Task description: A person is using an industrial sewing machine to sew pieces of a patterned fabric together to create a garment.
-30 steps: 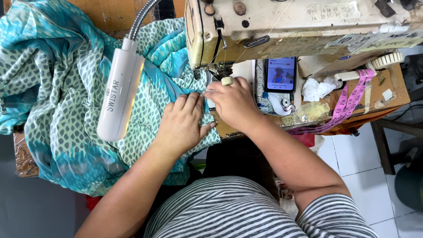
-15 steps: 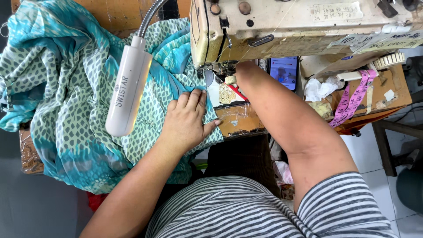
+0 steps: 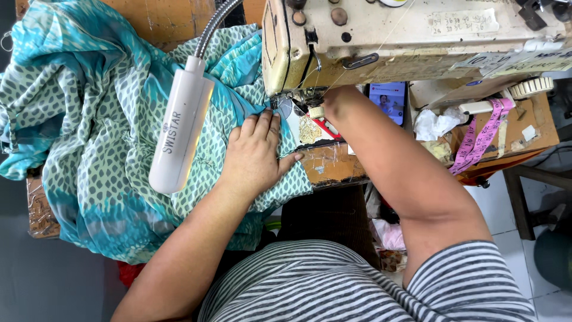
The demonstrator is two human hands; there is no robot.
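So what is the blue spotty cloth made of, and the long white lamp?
The cloth looks like thin, soft woven fabric: it bunches into loose folds under the left hand. The lamp seems smooth, glossy plastic, on a ribbed metal-looking neck.

- A thin turquoise and pale green fabric with a dark scale-like print lies bunched in loose folds over the worn wooden sewing table, spilling off its near edge.
- Its right edge is flattened under the left hand and runs up to the needle area beneath the head of the cream-coloured metal sewing machine.
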